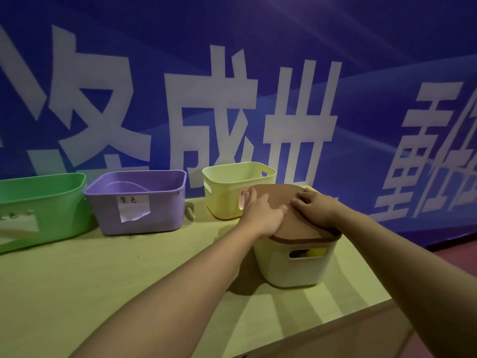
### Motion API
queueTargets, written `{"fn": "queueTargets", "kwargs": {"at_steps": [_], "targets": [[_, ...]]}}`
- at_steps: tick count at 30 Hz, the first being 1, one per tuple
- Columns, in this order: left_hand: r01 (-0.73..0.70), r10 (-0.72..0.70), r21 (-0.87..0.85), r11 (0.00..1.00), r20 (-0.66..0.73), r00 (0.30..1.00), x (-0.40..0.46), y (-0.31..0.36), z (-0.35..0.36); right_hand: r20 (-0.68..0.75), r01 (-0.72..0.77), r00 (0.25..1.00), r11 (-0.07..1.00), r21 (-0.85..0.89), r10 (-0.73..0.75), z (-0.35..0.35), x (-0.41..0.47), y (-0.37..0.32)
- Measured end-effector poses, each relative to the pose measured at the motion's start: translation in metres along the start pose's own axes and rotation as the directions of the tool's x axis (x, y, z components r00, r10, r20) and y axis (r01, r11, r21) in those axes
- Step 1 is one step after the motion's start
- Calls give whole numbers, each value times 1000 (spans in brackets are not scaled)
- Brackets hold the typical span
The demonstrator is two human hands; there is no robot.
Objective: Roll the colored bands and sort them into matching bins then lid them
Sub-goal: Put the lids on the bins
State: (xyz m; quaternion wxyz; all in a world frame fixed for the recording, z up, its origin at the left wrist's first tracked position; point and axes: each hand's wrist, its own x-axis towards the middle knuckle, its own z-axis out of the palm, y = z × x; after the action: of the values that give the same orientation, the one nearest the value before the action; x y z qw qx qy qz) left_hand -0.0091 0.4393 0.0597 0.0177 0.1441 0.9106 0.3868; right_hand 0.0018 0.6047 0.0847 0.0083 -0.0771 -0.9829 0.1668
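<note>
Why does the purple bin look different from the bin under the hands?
The purple bin has no lid; the white bin wears a brown lid, pressed by the left hand and right hand. The purple bin carries a paper label; the white bin shows none. Both stand upright on the table.

You see smooth matt plastic bins, purple (139,202) and cream (296,264), a paper label (133,208), and a possibly wooden brown lid (289,202).
</note>
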Motion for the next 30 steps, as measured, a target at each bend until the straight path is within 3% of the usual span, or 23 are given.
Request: {"fn": "queueTargets", "kwargs": {"at_steps": [3, 6, 11, 15, 23, 30], "targets": [[3, 1, -141, 990, 27, 1000, -5, 1, -2, -33, -9, 999, 999, -50, 8, -5, -8, -4], [-7, -4, -244, 970, -47, 999, -12, -8, -20, -133, 103, 984, 989, -104, -116, -11, -21, -27], [-15, -12, -159, 987, -170, 985, -48, -55, -84, -237, 301, 929, 953, 30, -286, 9, -26, -112], [69, -99, -112, 991, -290, 952, -90, -126, -148, -224, 473, 865, 879, 62, -450, 53, -27, -210], [394, -347, -25, 919, -527, 775, -222, -289, -283, -62, 703, 709, 696, 143, -703, 165, -79, -405], [615, -544, -163, 772, -670, 505, -347, -414, -378, 106, 770, 589, 597, 225, -801, 264, -151, -542]]}}
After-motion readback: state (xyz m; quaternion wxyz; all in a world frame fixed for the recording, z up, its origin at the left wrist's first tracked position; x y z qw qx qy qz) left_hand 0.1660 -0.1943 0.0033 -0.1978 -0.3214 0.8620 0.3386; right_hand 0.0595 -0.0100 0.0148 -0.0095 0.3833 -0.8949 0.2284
